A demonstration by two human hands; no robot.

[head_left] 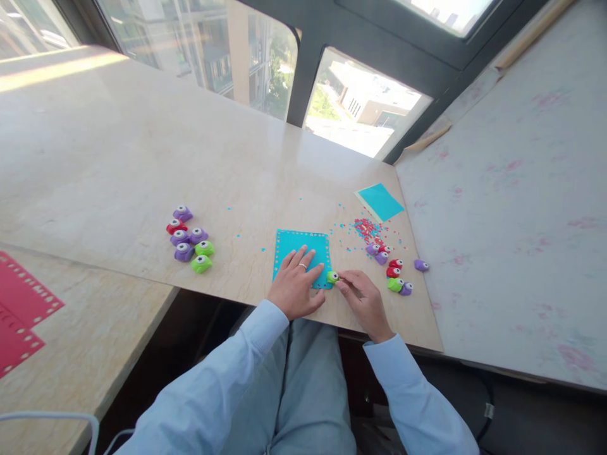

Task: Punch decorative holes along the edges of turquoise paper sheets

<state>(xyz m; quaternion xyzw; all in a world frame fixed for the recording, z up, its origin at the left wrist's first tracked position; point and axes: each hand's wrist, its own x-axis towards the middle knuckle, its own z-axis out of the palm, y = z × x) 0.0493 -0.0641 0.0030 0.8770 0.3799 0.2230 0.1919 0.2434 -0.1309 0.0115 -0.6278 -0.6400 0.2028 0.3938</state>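
A turquoise paper sheet [300, 248] with punched holes along its edges lies near the front edge of the beige table [142, 158]. My left hand [294, 285] rests flat on its lower part, fingers spread. My right hand [361, 297] pinches a small green craft punch [332, 277] at the sheet's lower right corner.
Several purple, red and green punches lie in a cluster at the left [190, 241] and another cluster at the right [392, 268]. Red and blue paper confetti [366, 229] is scattered nearby. A second turquoise sheet [379, 201] lies further back. Punched red paper [21, 309] sits on the left table.
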